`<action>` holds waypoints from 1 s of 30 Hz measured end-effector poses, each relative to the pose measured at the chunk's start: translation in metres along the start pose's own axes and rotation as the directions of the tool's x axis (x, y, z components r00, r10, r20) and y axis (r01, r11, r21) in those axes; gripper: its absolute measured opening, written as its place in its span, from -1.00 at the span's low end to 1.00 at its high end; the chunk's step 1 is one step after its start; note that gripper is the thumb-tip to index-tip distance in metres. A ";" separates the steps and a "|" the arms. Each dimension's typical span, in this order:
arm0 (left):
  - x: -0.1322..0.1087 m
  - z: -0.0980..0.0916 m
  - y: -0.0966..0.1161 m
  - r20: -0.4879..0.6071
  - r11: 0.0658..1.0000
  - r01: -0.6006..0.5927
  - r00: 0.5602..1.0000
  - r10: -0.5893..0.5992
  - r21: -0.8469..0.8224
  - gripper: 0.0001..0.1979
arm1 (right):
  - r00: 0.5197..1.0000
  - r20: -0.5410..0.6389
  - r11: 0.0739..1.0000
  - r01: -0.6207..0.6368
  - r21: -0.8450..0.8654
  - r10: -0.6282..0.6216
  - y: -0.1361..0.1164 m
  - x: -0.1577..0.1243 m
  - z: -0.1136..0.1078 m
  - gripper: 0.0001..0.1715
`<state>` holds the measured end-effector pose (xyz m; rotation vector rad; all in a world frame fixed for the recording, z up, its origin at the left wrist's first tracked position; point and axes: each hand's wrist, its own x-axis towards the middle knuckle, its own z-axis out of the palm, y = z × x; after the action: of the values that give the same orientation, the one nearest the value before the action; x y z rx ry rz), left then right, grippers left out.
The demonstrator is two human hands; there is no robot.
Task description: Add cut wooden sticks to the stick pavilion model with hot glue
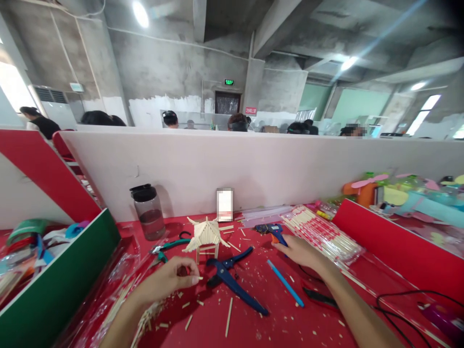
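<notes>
From my remote feed, two bare forearms come up out of the bottom edge of the picture, no sleeves anywhere along them as far as I can see. The left hand [170, 276] shows bare: no glove, no ring, no watch or band at the wrist that I can make out. Over to the right hand [297, 251], same story, uncovered fingers, a plain wrist, nothing strapped on. Upper arms and clothing stay out of frame.

Bare red table [290, 328] lies open at six o'clock. Blue cutters [232, 282] and stick pavilion [205, 235] block twelve o'clock; the bottle [148, 212], perhaps, eleven.
</notes>
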<state>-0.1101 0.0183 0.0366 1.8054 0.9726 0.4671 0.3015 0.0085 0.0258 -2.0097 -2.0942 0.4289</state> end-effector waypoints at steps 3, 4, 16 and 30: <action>0.001 0.007 0.006 0.058 1.000 -0.015 0.998 0.015 0.011 -0.76 | 0.999 0.023 0.997 -0.035 -0.063 0.036 -0.006 0.016 0.008 -0.70; 0.002 0.011 0.009 0.063 1.000 -0.021 0.998 0.020 0.008 -0.77 | 0.998 0.027 0.995 -0.050 -0.091 0.052 -0.007 0.021 0.012 -0.70; 0.014 0.046 0.024 0.040 0.986 -0.035 0.998 0.042 -0.161 -0.77 | 0.987 0.002 0.945 -0.153 -0.290 0.160 0.001 0.040 0.030 -0.68; 0.034 0.074 0.015 -0.257 0.915 -0.032 0.963 -0.079 -0.401 -0.58 | 0.987 -0.024 0.920 -0.155 -0.360 0.157 -0.020 0.029 0.034 -0.42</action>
<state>-0.0324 -0.0006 0.0145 1.3773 0.9938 0.8499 0.2698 0.0349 -0.0007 -2.3902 -2.1506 0.0718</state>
